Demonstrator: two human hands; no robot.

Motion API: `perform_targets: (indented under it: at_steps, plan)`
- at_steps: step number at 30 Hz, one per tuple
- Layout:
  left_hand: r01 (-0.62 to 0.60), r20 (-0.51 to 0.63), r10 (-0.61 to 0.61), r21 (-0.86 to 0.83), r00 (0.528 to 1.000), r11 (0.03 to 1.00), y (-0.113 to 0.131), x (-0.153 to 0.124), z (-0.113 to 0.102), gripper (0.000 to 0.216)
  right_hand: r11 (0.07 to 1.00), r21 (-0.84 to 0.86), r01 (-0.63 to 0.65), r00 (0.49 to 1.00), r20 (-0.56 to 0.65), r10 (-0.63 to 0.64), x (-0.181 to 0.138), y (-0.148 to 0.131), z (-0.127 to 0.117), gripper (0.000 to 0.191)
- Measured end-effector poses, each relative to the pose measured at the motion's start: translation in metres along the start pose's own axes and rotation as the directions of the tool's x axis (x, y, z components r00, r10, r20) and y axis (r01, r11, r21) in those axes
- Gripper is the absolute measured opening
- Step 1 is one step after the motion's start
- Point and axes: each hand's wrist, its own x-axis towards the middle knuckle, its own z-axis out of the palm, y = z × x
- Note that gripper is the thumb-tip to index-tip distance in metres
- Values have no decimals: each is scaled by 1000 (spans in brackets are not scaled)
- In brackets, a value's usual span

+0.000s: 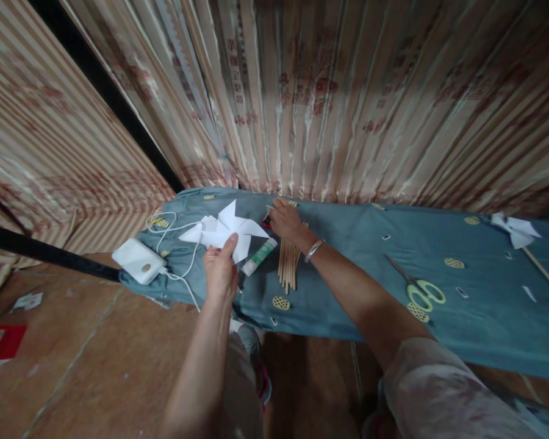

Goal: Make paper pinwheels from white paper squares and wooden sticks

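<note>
Head view: left hand (220, 268) pinches a probably light, bendy pinwheel (243, 226), best held at that pinch; can't tell what the right hand (285, 219) holds.

Dim, soft light falls across a cloth-covered table (352, 228), brightest on a paper pinwheel (238, 227) near its left end; the floor (96, 341) darkens beneath the near edge, glare streaks satiny curtains (348, 122) beyond the far edge, and wide-angle distortion stretches the margins.

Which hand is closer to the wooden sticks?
Right. The right hand is at the far end of the wooden sticks; the left hand, holding the white pinwheel, is left of them, past the green-and-white tube.
</note>
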Motion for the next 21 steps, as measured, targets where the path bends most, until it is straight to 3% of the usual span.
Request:
perform_targets:
  at_steps: [7,21]
  plan:
    - [20,-2,-20,-2,1000,1000,-2,-2,6,36,998,-60,-5,998,63,9,15,3,12,28]
    - [41,40,-42,21,998,999,-6,-6,14,36,996,-75,-49,996,67,54,17,-4,9,26]
